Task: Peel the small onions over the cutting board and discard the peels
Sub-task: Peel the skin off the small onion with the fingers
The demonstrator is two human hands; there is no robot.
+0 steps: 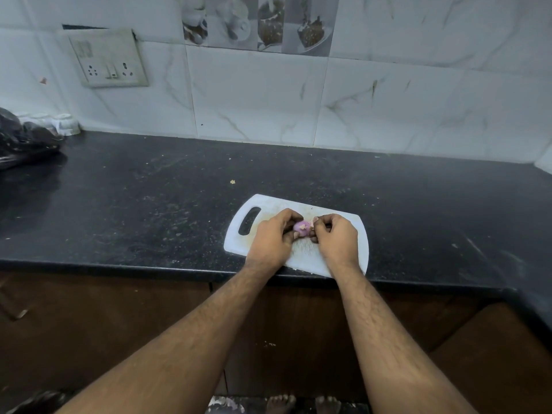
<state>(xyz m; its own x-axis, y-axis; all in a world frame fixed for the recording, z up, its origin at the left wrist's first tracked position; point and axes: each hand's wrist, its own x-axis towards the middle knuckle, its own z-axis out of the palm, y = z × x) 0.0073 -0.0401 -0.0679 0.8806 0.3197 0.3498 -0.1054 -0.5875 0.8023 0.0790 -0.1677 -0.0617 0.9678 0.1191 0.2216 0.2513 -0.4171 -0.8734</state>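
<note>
A small purple onion (pixel 301 228) is held between both hands just above the white cutting board (pixel 239 243), which lies at the counter's front edge. My left hand (pixel 273 239) grips the onion from the left. My right hand (pixel 336 239) pinches the onion's right side with its fingertips, where a pale bit of peel (pixel 310 224) shows. Part of the onion is hidden by the fingers.
The black granite counter (pixel 149 198) stretches left and right of the board. A black plastic bag (pixel 24 138) and small white cups (pixel 64 124) sit at the far left by the tiled wall. A wall socket panel (pixel 107 59) is above them.
</note>
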